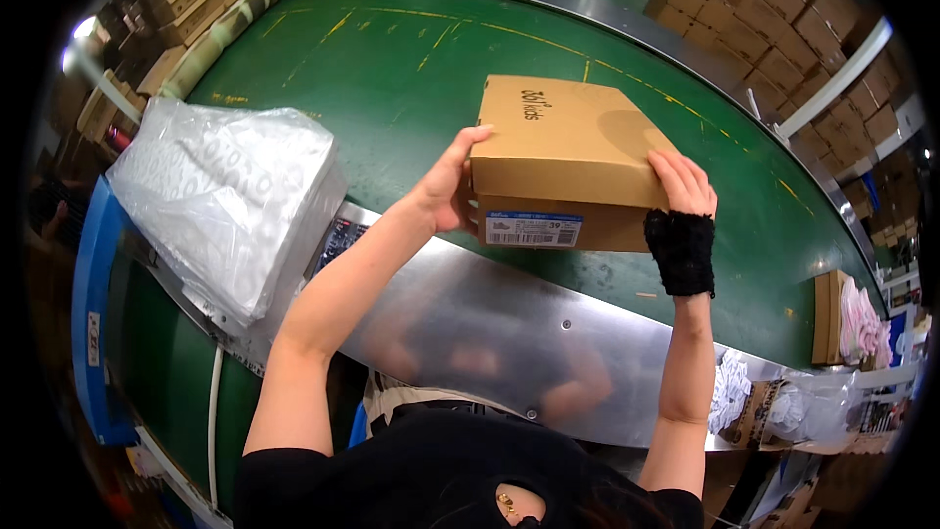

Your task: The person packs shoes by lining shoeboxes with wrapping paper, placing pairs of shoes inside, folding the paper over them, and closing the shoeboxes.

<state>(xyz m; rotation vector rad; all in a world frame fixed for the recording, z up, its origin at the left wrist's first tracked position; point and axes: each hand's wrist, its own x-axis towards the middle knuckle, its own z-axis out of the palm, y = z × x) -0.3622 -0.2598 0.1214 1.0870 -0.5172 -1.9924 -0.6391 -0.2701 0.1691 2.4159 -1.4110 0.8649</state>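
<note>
A lidded brown cardboard box (563, 162) is held between both hands, over the green belt (392, 54) just beyond the steel ledge (470, 299); whether its base is resting on the belt or lifted cannot be told. Its left end is gripped by the left hand (457, 176), thumb on the lid's corner and fingers curled low at the side. The right end is gripped by the right hand (682, 181), with fingers laid over the lid's edge and the thumb hidden; a black wrist cover (681, 253) is worn there. The label (534, 228) on the near wall is left uncovered (good, readable side toward the wearer). For clean handling, the box is best held level, with even pressure from both ends, since cardboard would probably crease under a hard pinch. Body and lid should be supported together, so the lid is not lifted alone. Clearance should be left on the left, where a bulky clear plastic bag (235, 196) is set near the left forearm.
</note>
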